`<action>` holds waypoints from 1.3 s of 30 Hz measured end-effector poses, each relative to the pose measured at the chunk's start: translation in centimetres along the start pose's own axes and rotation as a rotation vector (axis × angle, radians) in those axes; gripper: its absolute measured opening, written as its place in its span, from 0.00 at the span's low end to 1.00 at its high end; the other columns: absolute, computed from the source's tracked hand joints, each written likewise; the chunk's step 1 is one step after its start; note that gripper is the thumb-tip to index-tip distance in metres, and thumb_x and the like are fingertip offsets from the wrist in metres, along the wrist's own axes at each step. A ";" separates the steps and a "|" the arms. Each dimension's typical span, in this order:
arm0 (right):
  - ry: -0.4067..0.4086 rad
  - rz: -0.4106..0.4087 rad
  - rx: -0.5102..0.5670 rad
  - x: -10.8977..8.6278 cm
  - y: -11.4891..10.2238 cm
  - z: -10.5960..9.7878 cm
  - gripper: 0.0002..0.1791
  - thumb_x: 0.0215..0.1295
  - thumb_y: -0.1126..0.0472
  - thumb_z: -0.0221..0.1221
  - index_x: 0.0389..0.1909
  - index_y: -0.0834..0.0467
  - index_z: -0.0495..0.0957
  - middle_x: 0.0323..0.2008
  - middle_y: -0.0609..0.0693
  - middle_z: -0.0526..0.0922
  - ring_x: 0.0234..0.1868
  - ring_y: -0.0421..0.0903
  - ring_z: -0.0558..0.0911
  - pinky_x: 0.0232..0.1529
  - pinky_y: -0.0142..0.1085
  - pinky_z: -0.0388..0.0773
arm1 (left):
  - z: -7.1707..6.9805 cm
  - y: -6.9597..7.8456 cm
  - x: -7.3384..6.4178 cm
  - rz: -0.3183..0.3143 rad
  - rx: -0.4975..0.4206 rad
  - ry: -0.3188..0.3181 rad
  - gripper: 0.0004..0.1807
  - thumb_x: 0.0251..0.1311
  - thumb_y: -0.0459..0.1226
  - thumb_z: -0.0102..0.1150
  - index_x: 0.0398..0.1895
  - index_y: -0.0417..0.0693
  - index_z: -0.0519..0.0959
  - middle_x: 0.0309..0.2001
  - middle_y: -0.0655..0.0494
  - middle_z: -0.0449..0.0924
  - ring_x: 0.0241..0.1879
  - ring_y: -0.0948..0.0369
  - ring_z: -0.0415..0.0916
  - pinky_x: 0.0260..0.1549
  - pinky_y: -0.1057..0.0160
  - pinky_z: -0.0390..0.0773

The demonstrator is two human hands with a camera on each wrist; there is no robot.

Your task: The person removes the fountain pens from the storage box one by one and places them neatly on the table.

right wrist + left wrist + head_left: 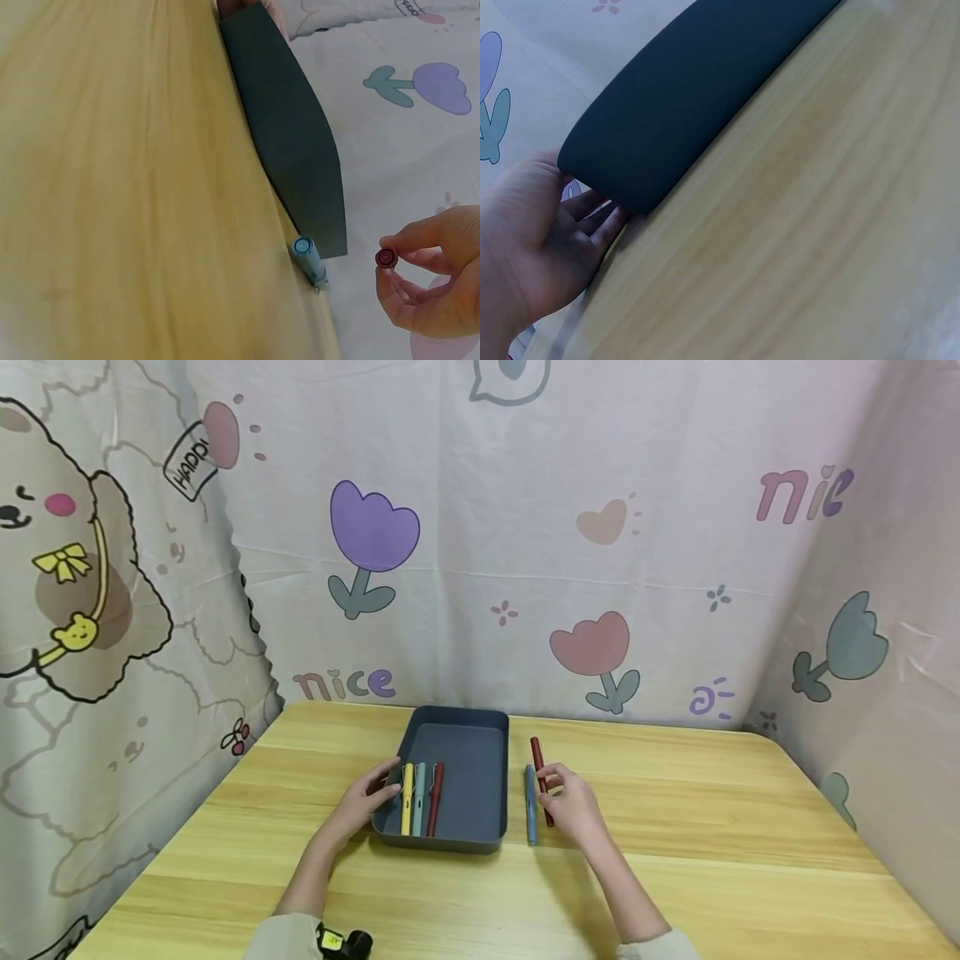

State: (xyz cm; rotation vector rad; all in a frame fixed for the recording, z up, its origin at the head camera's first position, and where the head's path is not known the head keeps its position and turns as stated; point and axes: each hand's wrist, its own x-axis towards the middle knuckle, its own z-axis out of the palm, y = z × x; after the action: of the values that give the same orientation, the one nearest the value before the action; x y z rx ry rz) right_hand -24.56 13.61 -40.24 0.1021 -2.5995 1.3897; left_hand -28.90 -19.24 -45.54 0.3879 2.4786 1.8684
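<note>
In the right hand, a red pen runs lengthwise forward, slightly leftward.

Yellowish wood-grain tabletop, near; off-white cloth backdrop, far, w/ purple tulip print left of ctr, pink tulip print right of ctr, beige cartoon-animal print at left

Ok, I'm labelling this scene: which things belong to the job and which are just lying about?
Likely in the job:
tray, touched by the left hand
red pen in the right hand
blue pen beside the tray
yellow pen, green pen and second red pen in the tray

Just around:
printed cloth behind
black wrist gadget
</note>
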 end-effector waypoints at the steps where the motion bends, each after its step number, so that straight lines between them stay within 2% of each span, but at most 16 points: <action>1: 0.000 0.002 0.001 0.0 0.2 -0.1 0.14 0.51 0.75 0.60 0.41 0.64 0.76 0.31 0.56 0.78 0.25 0.47 0.80 0.19 0.35 0.76 | 0.0 0.0 0.0 -0.003 0.001 0.001 0.29 0.63 0.38 0.54 0.67 0.42 0.61 0.64 0.35 0.56 0.62 0.42 0.55 0.57 0.47 0.59; 12: 0.003 0.021 -0.034 -0.5 1.6 -0.4 0.15 0.52 0.75 0.60 0.42 0.66 0.75 0.30 0.56 0.79 0.24 0.45 0.78 0.21 0.36 0.77 | 0.0 -0.1 0.1 -0.012 0.008 -0.004 0.29 0.63 0.38 0.54 0.67 0.44 0.61 0.65 0.36 0.55 0.63 0.43 0.54 0.58 0.47 0.58; 20: 0.006 0.048 -0.045 -0.6 2.4 -0.3 0.14 0.51 0.76 0.60 0.41 0.66 0.75 0.30 0.56 0.80 0.23 0.45 0.78 0.22 0.36 0.77 | -0.1 -0.1 0.1 0.004 -0.016 -0.014 0.29 0.63 0.37 0.54 0.67 0.42 0.60 0.65 0.36 0.55 0.63 0.43 0.54 0.58 0.47 0.59; 39: 0.013 0.046 -0.078 -0.6 3.6 0.3 0.13 0.50 0.75 0.61 0.39 0.65 0.76 0.26 0.53 0.78 0.23 0.45 0.77 0.22 0.36 0.75 | -0.1 0.0 0.1 0.000 -0.019 -0.020 0.29 0.64 0.36 0.53 0.67 0.41 0.60 0.66 0.36 0.54 0.64 0.43 0.53 0.58 0.48 0.58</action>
State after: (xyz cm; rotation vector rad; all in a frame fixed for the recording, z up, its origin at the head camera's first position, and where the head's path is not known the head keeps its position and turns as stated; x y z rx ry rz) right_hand -24.52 15.34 -43.44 0.0221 -2.6577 1.2964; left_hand -29.01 -19.33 -45.49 0.4037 2.4461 1.8773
